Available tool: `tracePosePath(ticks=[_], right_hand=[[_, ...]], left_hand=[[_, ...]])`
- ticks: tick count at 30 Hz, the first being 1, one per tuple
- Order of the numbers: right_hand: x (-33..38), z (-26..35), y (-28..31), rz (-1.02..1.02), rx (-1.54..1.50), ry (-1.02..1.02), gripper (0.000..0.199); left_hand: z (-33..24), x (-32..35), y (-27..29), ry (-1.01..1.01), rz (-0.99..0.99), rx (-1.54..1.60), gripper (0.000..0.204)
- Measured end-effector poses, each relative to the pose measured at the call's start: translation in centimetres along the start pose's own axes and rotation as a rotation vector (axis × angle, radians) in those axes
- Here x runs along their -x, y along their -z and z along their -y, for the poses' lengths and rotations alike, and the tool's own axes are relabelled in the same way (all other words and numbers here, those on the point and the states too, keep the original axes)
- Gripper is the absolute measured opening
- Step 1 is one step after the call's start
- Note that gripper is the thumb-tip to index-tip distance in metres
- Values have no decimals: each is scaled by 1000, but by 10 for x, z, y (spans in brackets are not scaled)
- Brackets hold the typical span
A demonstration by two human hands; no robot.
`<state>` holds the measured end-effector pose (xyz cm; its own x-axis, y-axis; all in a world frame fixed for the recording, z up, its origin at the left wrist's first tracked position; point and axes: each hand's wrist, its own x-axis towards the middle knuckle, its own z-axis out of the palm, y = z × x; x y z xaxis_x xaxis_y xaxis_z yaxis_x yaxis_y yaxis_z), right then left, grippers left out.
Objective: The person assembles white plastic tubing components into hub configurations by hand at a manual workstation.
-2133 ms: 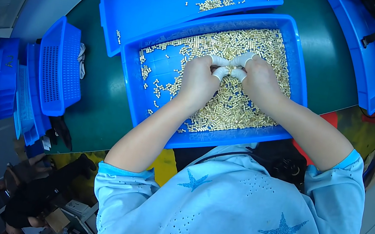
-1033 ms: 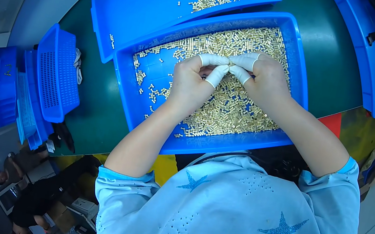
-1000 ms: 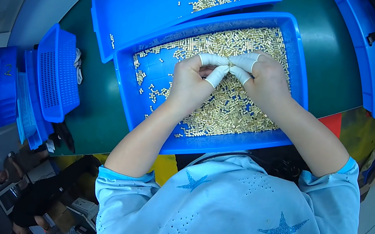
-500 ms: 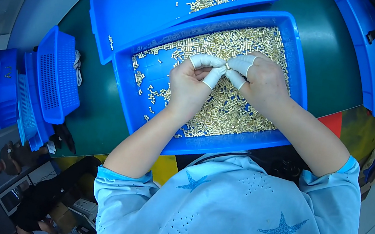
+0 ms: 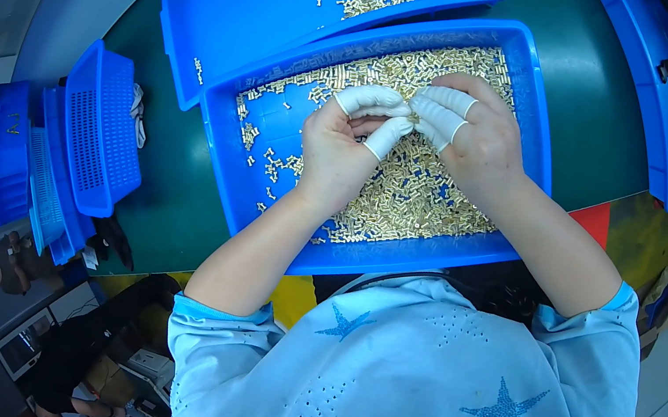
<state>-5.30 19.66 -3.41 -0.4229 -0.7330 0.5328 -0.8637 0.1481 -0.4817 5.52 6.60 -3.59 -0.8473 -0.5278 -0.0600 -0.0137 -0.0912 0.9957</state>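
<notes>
My left hand (image 5: 337,151) and my right hand (image 5: 484,153) meet over a blue tray (image 5: 219,175) of small brass-coloured pieces (image 5: 422,193). White finger cots cover the thumb and some fingers of both. Pinched between the fingertips of the two hands is one small brass-coloured piece (image 5: 413,118), shaped like a short spool; the fingers partly hide it. The loose pieces lie thick under my hands and to the right, and thinner on the tray's left side, where blue floor shows.
Behind is a second blue tray (image 5: 254,2) with a small heap of brass pieces (image 5: 372,3). Blue perforated baskets (image 5: 102,132) stand at the left of the green table (image 5: 165,205). A long blue bin (image 5: 660,110) is at the right. Other people are at the lower left.
My right fingers have closed further over the small brass piece, covering more of it, and my right hand has turned slightly. My left hand stays nearly in place.
</notes>
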Motion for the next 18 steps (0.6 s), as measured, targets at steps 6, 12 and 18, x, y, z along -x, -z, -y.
tracePosePath(ticks=[6,12,18], right_hand=[[-3,3,8,-47,69,99,28],[-3,0,7,-50,-11,45,29],[-5,0,10,-58,-35,66,29]], left_hand=[[-4,0,3,-170,63,-135,46],[-1,-3,3,-194,102,-290,56],[3,-2,7,-329,128,-384,62]])
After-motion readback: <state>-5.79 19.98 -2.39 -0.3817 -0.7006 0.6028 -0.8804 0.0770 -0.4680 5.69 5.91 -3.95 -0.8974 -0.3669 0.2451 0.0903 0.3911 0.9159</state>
